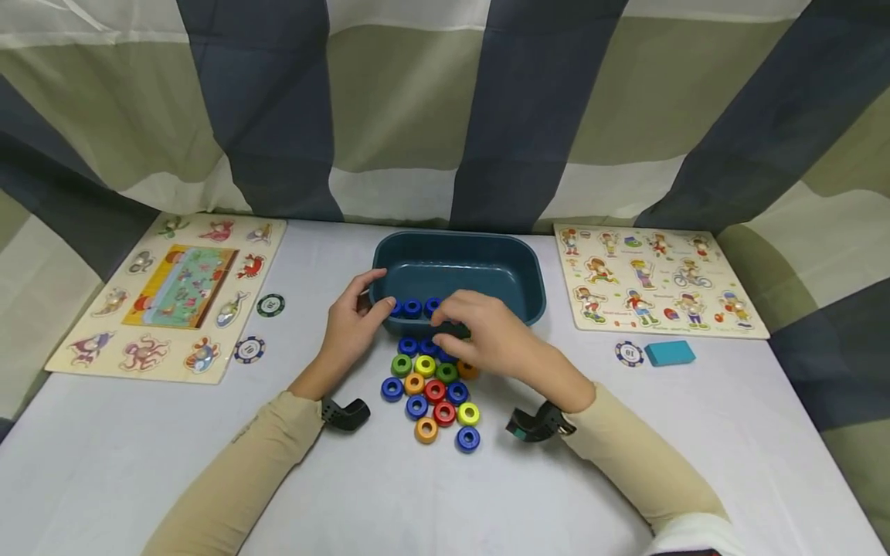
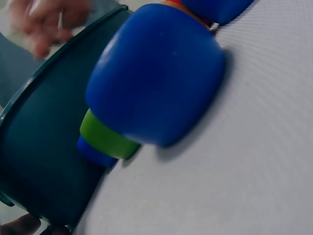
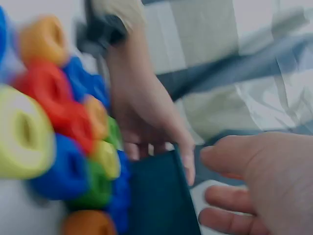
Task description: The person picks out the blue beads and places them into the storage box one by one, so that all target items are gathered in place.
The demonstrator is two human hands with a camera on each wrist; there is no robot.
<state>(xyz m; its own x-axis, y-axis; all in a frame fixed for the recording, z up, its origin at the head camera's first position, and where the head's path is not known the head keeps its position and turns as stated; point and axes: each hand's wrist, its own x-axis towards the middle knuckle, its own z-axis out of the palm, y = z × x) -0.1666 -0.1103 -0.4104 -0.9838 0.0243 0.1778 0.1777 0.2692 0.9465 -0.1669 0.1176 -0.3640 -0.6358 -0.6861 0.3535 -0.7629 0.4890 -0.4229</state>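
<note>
A dark teal tray (image 1: 452,251) stands before me, and my left hand (image 1: 350,320) grips its left near corner, thumb and fingers on either side of the rim. Inside it, blue rings (image 1: 412,309) sit along the near wall. My right hand (image 1: 487,333) hovers over the near rim, its fingers loosely bent and apart, with no ring visible between them. Below it lies a cluster of rings, among them a green ring (image 1: 401,365), a yellow ring (image 1: 469,414), a red ring (image 1: 444,415) and an orange ring (image 1: 426,430). The hand hides part of the cluster.
A sea-animal puzzle board (image 1: 167,297) lies at the left, beside a green-edged chip (image 1: 271,305) and a blue-edged chip (image 1: 249,350). On the right are a figure puzzle board (image 1: 660,282), another chip (image 1: 629,354) and a teal block (image 1: 670,353). A checked cloth (image 1: 396,100) hangs behind.
</note>
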